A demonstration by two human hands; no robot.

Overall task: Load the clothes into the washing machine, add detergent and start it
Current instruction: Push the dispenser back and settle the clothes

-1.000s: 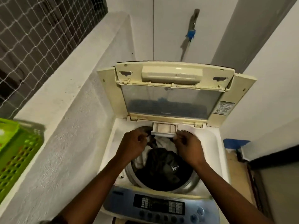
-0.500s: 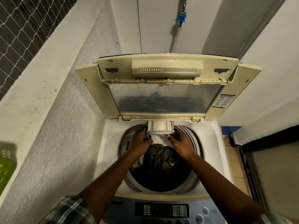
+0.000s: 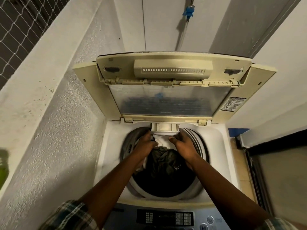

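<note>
Both hands reached into the drum point(image 3: 196, 188) of a top-loading washing machine point(image 3: 113, 156) whose lid point(image 3: 167, 100) stood folded upright at the back. The left hand point(image 3: 146, 145) lay over the rear left of the opening, its fingers curled down onto a white cloth point(image 3: 163, 141) at the back of the load; whether they actually pinched it could not be told. The right hand point(image 3: 184, 146) sat just beside it on the right, thumb pointing inward toward the white cloth, the other fingers bent over the rim and partly hidden. A small detergent drawer point(image 3: 164, 127) stuck out from the back edge of the opening, directly above the two hands, with pale contents inside. The clothes lay in the drum: a dark garment point(image 3: 163, 161) with a small white mark lay heaped between the forearms, in front of the white cloth. The control panel point(image 3: 164, 218) ran along the near edge. Plaid sleeves point(image 3: 69, 214) showed at the bottom corners. A blue tap point(image 3: 188, 11) hung on the wall behind.
</note>
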